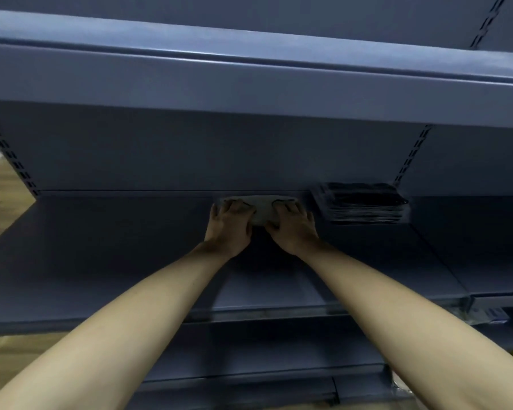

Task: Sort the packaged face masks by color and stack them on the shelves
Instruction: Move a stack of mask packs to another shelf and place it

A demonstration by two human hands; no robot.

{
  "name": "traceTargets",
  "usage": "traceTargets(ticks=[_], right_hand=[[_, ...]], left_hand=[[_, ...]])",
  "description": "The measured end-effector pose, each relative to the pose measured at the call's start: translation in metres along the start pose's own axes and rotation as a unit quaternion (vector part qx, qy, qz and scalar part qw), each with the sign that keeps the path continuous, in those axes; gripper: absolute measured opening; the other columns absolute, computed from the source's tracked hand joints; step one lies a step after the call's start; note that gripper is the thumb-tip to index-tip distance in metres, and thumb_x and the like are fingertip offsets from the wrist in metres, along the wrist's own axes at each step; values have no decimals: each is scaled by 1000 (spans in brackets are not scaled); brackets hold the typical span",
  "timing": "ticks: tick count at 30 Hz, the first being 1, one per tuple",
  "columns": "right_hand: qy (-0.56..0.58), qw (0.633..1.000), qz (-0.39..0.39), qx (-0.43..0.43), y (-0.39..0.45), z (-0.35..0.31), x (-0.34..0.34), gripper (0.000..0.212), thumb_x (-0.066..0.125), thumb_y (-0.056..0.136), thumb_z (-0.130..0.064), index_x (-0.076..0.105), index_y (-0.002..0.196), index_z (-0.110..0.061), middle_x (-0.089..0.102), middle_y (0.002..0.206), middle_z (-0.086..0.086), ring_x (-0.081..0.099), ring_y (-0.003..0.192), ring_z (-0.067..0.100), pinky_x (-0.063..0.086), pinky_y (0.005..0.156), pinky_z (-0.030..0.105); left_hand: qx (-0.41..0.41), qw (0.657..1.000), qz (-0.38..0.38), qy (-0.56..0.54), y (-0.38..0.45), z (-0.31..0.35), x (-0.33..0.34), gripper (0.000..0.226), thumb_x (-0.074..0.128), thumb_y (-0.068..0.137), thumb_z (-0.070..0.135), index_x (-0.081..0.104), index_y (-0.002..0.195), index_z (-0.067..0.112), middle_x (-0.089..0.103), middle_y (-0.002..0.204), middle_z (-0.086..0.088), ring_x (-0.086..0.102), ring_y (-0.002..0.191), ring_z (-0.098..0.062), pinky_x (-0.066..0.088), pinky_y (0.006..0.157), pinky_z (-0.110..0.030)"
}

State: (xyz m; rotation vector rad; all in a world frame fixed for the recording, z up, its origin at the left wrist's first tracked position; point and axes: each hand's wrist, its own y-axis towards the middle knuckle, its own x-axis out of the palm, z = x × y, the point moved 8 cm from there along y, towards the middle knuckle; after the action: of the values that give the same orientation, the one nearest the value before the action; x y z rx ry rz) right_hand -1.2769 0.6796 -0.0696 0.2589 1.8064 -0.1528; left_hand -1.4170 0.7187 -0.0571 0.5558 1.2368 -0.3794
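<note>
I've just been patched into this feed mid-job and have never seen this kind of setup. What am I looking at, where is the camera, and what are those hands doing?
There is no machine here: a person is working with two bare hands. The single picture comes from a wide-angle camera worn on the person's head, looking forward and down, so both forearms reach away from you.

You are looking into a dark blue store shelf, with another shelf board above it. The left hand and the right hand both rest on a pale pack of face masks near the back of the shelf, fingers curled over its ends. Whether it is one pack or a few stacked, the blur hides.

Just to its right, apart from it, sits a stack of black mask packs. So the colours are going into separate piles.
</note>
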Motion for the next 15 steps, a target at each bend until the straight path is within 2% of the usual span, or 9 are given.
traceTargets(ticks=[2, 6, 8, 10, 15], right_hand=[[6, 1000, 18, 1, -10, -2, -5, 65, 40, 98, -54, 29, 154, -22, 27, 161, 8, 19, 148, 31, 18, 118, 56], [32, 999, -7, 38, -50, -4, -3, 63, 34, 102, -54, 23, 157, -26, 14, 166, 6, 7, 153, 27, 6, 123, 52], [36, 998, -8, 57, -71, -2, -5, 60, 34, 102, -53, 26, 156, -27, 16, 165, 6, 9, 152, 29, 9, 122, 52], [36, 996, 1, 77, -93, 5, -14, 58, 37, 101, -53, 32, 153, -27, 26, 161, 7, 19, 149, 32, 18, 120, 52], [33, 989, 11, 141, -152, 40, -42, 56, 44, 99, -48, 41, 149, -21, 43, 149, 12, 34, 138, 36, 30, 112, 48]], left_hand=[[14, 1000, 13, 1, -7, 7, -4, 46, 46, 98, 27, 48, 143, 25, 42, 151, -3, 28, 142, -28, 19, 118, -49], [29, 1000, -10, -3, -34, 24, -4, 44, 41, 100, 29, 47, 144, 28, 35, 155, -2, 27, 142, -27, 19, 119, -45], [46, 999, -9, -13, -50, 36, -8, 43, 41, 99, 30, 47, 142, 31, 39, 152, -1, 31, 139, -27, 22, 117, -42], [74, 997, -12, -18, -62, 51, -15, 44, 43, 99, 30, 47, 142, 31, 43, 149, 0, 35, 135, -26, 25, 115, -40], [129, 989, -76, -16, -90, 105, -27, 44, 43, 100, 28, 49, 143, 29, 42, 150, -5, 37, 135, -31, 26, 114, -41]])
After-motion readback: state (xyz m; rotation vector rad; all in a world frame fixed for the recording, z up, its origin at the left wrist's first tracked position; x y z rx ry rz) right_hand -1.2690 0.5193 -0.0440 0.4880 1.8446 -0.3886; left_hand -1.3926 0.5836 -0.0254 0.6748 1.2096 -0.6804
